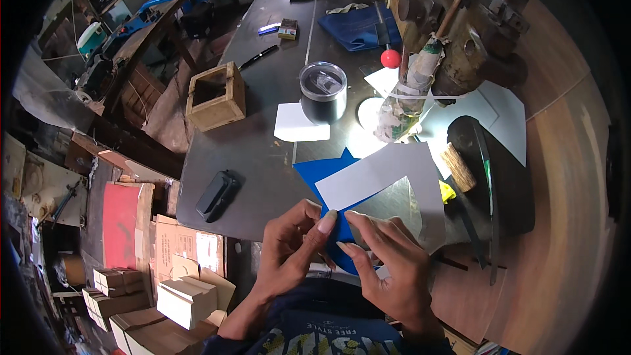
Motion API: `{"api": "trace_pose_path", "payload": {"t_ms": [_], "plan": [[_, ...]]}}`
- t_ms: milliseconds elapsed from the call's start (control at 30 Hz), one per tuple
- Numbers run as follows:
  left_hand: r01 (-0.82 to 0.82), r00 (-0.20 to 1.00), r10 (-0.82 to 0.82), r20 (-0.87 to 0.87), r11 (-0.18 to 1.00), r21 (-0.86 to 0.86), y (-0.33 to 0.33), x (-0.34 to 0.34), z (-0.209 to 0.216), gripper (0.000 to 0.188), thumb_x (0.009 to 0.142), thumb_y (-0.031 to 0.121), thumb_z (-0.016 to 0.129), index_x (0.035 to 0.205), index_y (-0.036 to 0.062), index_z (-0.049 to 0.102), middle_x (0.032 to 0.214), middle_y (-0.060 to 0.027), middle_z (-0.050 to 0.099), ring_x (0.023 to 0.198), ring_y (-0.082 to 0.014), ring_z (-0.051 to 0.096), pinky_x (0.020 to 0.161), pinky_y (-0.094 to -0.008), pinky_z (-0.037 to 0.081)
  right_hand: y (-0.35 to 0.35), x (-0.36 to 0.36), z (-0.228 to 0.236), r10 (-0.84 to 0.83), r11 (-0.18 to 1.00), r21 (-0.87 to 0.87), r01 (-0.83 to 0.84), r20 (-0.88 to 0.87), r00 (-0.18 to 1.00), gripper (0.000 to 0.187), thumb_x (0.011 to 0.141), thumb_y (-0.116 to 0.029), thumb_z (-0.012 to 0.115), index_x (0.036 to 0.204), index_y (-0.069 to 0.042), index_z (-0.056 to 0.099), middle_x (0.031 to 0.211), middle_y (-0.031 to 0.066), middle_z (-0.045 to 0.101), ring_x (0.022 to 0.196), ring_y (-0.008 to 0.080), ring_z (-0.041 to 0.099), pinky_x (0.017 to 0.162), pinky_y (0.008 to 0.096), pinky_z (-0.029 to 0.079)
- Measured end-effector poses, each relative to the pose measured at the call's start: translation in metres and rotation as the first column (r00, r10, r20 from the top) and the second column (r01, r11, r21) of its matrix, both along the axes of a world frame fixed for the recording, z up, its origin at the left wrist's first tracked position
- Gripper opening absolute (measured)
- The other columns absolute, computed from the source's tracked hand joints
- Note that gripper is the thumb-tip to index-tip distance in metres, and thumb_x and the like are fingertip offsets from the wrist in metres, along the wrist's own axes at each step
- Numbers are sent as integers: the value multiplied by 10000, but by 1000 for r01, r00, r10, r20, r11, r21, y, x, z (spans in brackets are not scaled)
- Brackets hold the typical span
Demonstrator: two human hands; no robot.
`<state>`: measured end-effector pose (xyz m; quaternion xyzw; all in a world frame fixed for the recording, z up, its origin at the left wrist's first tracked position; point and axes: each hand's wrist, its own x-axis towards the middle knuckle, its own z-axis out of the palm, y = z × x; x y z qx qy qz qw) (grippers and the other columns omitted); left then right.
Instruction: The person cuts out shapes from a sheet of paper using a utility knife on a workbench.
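A flat blue piece with pointed corners (307, 172) is in my hands, low over the near table edge. Over it lies a white angled strip (368, 169), bent like an L, its lower left corner by my left thumb. My left hand (296, 243) is closed on the blue piece, thumb on top and fingers underneath. Facing it, my right hand (394, 256) has thumb and fingertips bent together at the blue piece's right edge. What lies between those right fingertips is too small to make out. Under the white strip a pale shiny plate shows.
A lit machine head (420, 85) with a red ball knob (390, 59) stands at right. Behind my hands are a lidded tumbler (323, 92) and white card (299, 125). A wooden box (217, 97), pen (258, 57), black case (218, 196) and blue cloth (358, 29) lie about. Cardboard boxes (190, 296) stand lower left.
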<state>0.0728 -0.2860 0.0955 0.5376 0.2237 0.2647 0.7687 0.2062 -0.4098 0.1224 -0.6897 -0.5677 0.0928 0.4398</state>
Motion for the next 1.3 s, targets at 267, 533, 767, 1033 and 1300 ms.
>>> {"api": "trace_pose_path", "payload": {"t_ms": [267, 533, 767, 1033, 1300], "plan": [[-99, 995, 99, -6, 995, -22, 8, 8, -22, 133, 1039, 135, 652, 976, 31, 601, 862, -19, 646, 768, -66, 637, 639, -238, 556, -12, 19, 6, -83, 996, 38, 80, 88, 993, 354, 832, -34, 822, 1163, 8, 705, 1012, 152, 738, 846, 276, 700, 737, 370, 562], [-240, 971, 240, -3, 971, -3, 46, -16, -79, 300, 925, -25, 713, 1192, 33, 588, 1070, -66, 711, 944, -127, 688, 716, -219, 544, 4, 193, 110, -596, 589, 651, 479, -50, 801, 332, 992, -185, 732, 1210, 60, 682, 1186, 125, 721, 1098, 165, 669, 986, 318, 511], [-223, 957, 226, 184, 974, -35, 63, -18, -111, 473, 853, -135, 665, 1297, -4, 571, 1147, -103, 689, 1005, -199, 701, 917, -298, 536, 87, 294, 151, -251, 768, 567, 298, -161, 954, 502, 1014, -324, 703, 1331, 60, 643, 1142, 130, 741, 1017, 154, 697, 922, 304, 558], [-236, 955, 231, 187, 972, 3, 61, -14, -105, 483, 831, -163, 661, 1280, 2, 595, 1120, -102, 701, 997, -190, 699, 933, -329, 534, 95, 305, 148, -145, 765, 594, 247, -215, 966, 524, 966, -319, 763, 1332, 41, 652, 1128, 137, 745, 967, 150, 708, 896, 313, 579], [-226, 962, 213, 170, 972, 60, 60, -17, -112, 520, 824, -147, 672, 1308, 2, 556, 1148, -115, 681, 1004, -206, 695, 923, -333, 544, 105, 311, 136, -211, 765, 608, 214, -77, 974, 541, 915, -353, 818, 1253, 47, 684, 1092, 141, 752, 966, 155, 713, 822, 275, 535]]}}
